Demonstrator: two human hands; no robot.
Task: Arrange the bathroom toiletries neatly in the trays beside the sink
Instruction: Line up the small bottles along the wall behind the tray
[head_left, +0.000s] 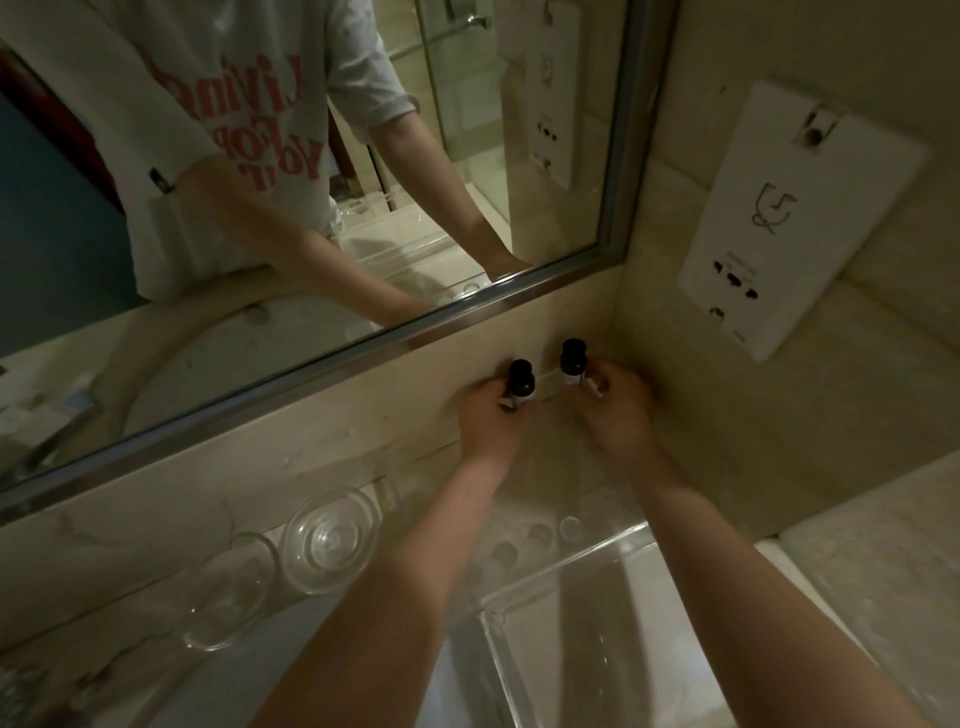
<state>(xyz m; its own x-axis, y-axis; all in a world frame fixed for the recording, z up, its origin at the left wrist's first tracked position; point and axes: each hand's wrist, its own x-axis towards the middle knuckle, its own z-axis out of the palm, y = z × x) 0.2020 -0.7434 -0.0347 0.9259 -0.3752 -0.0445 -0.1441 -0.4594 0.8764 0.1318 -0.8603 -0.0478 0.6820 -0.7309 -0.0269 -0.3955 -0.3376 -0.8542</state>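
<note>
Sitting left of the clear tray (566, 574), two glasses (332, 540); under the mirror (311, 208), left hand (488, 415) grips the left bottle (521, 378), right hand (618, 410) grips the right bottle (573, 358), both black-capped.

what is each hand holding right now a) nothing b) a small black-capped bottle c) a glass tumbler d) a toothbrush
b: the left hand grips the left black-capped bottle and the right hand grips the right black-capped bottle.
</note>
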